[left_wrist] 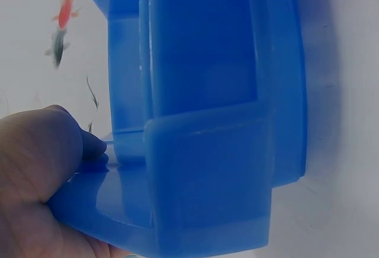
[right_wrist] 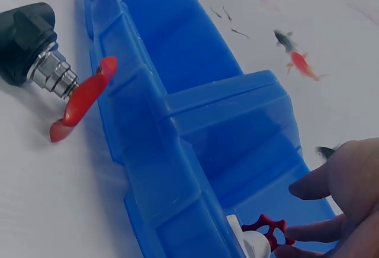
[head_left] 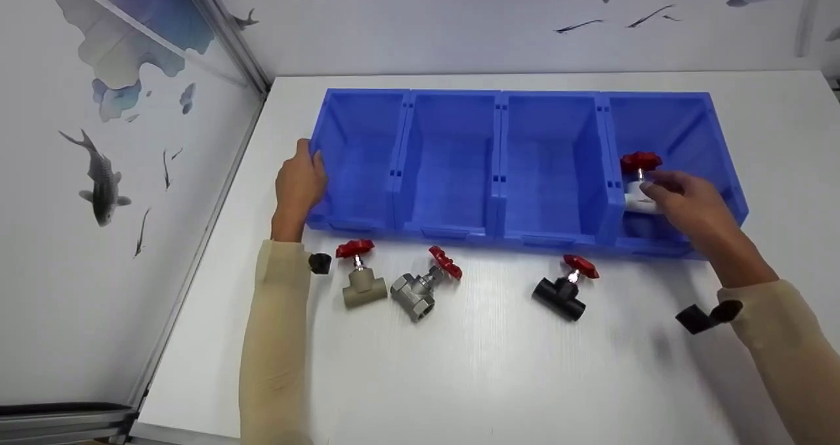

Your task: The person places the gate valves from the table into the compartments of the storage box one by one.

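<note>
My left hand grips the left side wall of the leftmost bin in a row of joined blue bins. In the left wrist view, the thumb lies over that bin's wall. Inside the rightmost bin is a white tee-shaped valve with a red handwheel. My right hand reaches into this bin beside the valve. The right wrist view shows its thumb apart from the extended fingers, which are close to the red wheel; whether they touch it I cannot tell.
In front of the bins lie a tan valve, a silver metal valve and a black valve, each with a red handwheel. A printed panel stands on the left, another behind the white table.
</note>
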`<state>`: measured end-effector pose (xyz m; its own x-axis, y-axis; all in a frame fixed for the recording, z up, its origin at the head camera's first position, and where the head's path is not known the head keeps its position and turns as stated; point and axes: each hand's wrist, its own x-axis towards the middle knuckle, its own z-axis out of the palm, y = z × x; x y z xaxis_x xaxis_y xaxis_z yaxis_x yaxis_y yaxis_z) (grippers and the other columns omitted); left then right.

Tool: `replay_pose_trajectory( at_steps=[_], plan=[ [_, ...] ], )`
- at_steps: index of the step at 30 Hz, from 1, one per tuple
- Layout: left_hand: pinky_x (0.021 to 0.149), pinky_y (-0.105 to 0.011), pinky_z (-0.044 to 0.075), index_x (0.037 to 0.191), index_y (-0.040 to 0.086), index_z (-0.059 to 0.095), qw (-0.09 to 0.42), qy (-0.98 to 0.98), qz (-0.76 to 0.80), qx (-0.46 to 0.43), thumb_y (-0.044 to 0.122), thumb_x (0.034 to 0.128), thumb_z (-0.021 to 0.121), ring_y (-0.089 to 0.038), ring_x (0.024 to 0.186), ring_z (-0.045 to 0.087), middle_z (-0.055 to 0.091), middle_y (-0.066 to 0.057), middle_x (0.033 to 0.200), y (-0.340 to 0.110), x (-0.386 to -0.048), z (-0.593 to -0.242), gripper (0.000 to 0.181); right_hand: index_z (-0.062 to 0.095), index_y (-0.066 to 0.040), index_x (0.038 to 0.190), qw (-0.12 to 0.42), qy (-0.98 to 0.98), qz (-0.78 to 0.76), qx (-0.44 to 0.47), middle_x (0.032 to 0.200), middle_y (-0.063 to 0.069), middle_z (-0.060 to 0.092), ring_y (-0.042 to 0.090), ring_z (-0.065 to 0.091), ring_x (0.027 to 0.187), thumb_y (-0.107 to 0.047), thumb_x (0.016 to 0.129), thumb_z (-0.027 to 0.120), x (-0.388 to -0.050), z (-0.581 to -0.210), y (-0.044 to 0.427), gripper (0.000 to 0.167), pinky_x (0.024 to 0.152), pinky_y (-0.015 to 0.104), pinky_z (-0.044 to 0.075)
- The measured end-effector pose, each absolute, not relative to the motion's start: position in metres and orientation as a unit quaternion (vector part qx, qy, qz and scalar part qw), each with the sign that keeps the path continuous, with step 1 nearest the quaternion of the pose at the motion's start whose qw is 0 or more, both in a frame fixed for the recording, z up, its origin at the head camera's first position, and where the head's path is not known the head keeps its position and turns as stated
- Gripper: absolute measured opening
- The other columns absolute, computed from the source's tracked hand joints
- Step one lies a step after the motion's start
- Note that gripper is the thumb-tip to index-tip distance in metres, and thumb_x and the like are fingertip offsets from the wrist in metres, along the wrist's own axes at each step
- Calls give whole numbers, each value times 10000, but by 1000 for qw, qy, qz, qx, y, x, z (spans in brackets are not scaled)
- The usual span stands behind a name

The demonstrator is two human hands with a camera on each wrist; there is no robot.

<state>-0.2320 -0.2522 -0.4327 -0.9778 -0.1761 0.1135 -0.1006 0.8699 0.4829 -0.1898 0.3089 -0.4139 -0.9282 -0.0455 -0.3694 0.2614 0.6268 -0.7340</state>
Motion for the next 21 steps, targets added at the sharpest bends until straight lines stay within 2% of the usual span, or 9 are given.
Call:
replay_pose_trajectory(
  at_steps=[10,21],
  plan=[
    [793,-583,497,1362,-59,451,78,-964,-245,69,209,1063,392,-492,971,653,653,-333,1099,-253,-232,-433,406,221,-102,1579,180,885,-425,66,1579,245,271,473,262,1415,-639,966,424,-178,-407,303,840,1112,652,228],
    [835,-575,497,1389,-47,435,70,-962,-254,76,224,1066,388,-483,1014,648,644,-327,1151,-253,-234,-434,424,258,-83,1560,174,876,-446,54,1523,236,342,458,334,1371,-594,990,428,-163,-402,293,784,1093,645,275]
  ],
)
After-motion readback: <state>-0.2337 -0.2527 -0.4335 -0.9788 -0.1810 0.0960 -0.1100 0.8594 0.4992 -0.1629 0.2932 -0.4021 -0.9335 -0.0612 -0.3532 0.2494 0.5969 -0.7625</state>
